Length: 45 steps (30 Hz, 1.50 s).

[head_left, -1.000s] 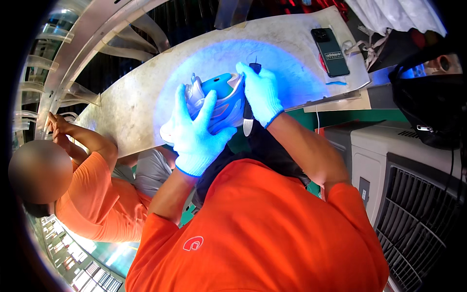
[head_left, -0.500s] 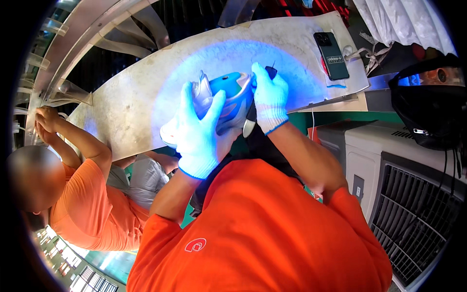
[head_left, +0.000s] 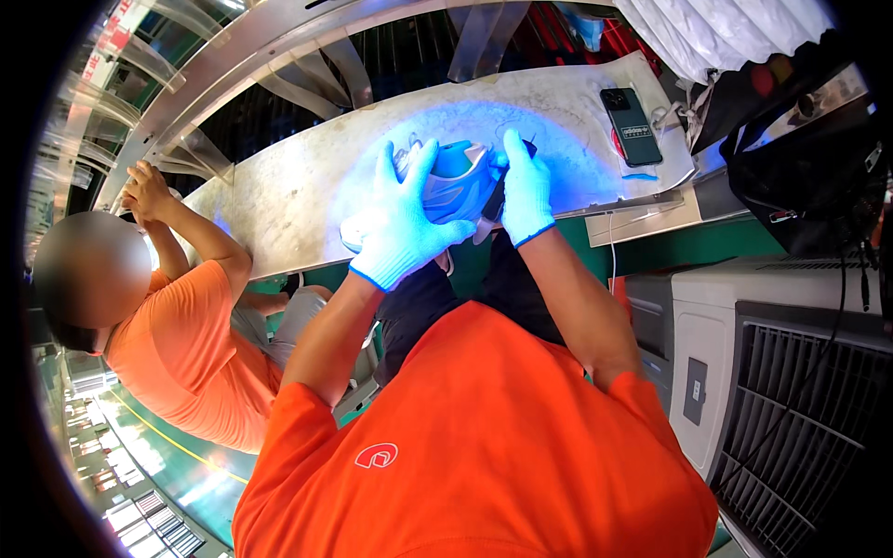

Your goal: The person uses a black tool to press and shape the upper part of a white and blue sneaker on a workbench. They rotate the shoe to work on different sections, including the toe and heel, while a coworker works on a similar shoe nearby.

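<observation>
A pale sneaker [head_left: 456,193] with a blue lining lies under violet-blue light at the near edge of the bench. My left hand [head_left: 402,228], in a white knit glove, grips its side and toe end with fingers and thumb spread wide. At the heel end is my gloved right hand [head_left: 527,195], its fingers closed round a dark-handled tool [head_left: 486,227]. The tool's pale, flat tip points down below the hand, and a dark end shows above it. Exactly what kind of tool it is I cannot make out. My right fingertips are close to the heel collar.
On the bench's [head_left: 270,195] right lie a dark phone [head_left: 633,128] and a small blue strip [head_left: 640,177]. A black bag [head_left: 791,181] hangs beyond it, above a grey air cooler [head_left: 698,358]. Left of me sits a co-worker [head_left: 195,344], hands together at the metal frame.
The view has shifted and turned slightly. The sneaker has tipped, so less of its opening shows. My left thumb now reaches right along its lower side, and the right hand stays at the heel.
</observation>
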### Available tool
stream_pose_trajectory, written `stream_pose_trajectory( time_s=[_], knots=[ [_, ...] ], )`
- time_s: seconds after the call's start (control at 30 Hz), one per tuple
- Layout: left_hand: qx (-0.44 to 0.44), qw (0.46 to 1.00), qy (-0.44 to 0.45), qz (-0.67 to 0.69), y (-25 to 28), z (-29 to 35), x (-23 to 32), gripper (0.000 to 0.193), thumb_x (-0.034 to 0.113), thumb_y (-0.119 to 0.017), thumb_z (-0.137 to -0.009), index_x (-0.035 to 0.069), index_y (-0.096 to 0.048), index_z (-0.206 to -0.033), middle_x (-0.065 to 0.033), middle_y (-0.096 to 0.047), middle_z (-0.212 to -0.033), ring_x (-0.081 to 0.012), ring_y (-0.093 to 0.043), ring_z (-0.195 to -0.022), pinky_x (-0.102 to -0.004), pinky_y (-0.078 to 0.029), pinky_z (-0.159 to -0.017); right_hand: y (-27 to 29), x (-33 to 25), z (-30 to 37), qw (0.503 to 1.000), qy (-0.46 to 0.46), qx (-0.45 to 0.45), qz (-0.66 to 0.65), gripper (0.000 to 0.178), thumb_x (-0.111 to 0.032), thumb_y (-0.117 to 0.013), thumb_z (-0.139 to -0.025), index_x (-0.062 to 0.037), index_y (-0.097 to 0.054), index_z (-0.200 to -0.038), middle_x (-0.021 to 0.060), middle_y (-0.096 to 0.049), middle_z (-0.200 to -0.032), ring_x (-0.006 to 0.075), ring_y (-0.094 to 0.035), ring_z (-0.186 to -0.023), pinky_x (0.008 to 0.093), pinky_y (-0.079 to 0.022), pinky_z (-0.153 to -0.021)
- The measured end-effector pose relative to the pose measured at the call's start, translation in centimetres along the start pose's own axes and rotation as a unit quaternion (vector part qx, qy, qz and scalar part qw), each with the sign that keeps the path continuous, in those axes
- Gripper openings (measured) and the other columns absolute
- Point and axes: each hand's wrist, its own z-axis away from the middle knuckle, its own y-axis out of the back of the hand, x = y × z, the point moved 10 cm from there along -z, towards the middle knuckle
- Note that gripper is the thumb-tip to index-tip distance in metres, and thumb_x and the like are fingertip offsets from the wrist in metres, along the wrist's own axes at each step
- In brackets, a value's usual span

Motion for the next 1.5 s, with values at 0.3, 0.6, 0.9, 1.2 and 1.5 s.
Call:
stream_pose_trajectory(
  time_s=[0.3,0.6,0.9,1.2,1.5],
  knots=[
    [0.036,0.994,0.092,-0.037,-1.0,0.5,0.6,0.125,0.059,-0.102,-0.061,0.017,-0.048,-0.165,-0.0313,-0.036,-0.170,-0.0540,-0.045,-0.152,-0.0623,-0.047,-0.120,2.2,-4.4,-2.1,0.967,0.047,0.025,-0.247,0.050,-0.054,-0.062,-0.113,-0.0126,-0.053,-0.085,0.0056,-0.063,-0.078,0.0184,-0.058,-0.057,0.0396,-0.056,-0.055],
    [0.054,0.996,0.073,0.018,-1.1,0.2,0.4,0.115,0.059,-0.103,-0.059,0.017,-0.057,-0.155,-0.0283,-0.046,-0.161,-0.0505,-0.055,-0.143,-0.0591,-0.052,-0.115,0.2,-2.5,-2.1,0.968,0.018,0.000,-0.249,0.052,-0.052,-0.059,-0.115,-0.0132,-0.050,-0.082,0.0059,-0.056,-0.066,0.0182,-0.050,-0.053,0.0377,-0.047,-0.051],
    [0.086,0.993,0.070,0.029,-1.1,0.7,0.4,0.111,0.058,-0.104,-0.054,0.017,-0.063,-0.149,-0.0257,-0.052,-0.158,-0.0489,-0.058,-0.140,-0.0577,-0.054,-0.112,0.8,-1.2,-2.0,0.967,0.012,0.009,-0.255,0.052,-0.056,-0.063,-0.112,-0.0155,-0.049,-0.081,0.0037,-0.057,-0.071,0.0163,-0.050,-0.055,0.0363,-0.046,-0.053],
    [0.094,0.992,0.072,0.031,-0.8,0.8,0.8,0.111,0.055,-0.106,-0.054,0.019,-0.063,-0.150,-0.0261,-0.051,-0.158,-0.0489,-0.058,-0.140,-0.0581,-0.055,-0.112,4.5,-4.5,-1.9,0.961,0.085,0.056,-0.258,0.046,-0.045,-0.069,-0.111,-0.0106,-0.056,-0.084,0.0064,-0.063,-0.075,0.0163,-0.057,-0.051,0.0362,-0.052,-0.047],
    [0.122,0.991,0.039,0.032,-0.7,1.0,0.9,0.102,0.045,-0.104,-0.057,0.021,-0.064,-0.147,-0.0298,-0.051,-0.155,-0.0503,-0.063,-0.133,-0.0568,-0.058,-0.106,3.5,-4.3,2.3,0.980,0.033,-0.160,0.112,0.033,-0.033,-0.080,-0.104,0.0000,-0.078,-0.110,0.0081,-0.078,-0.089,0.0124,-0.063,-0.056,0.0306,-0.048,-0.052]
  ],
)
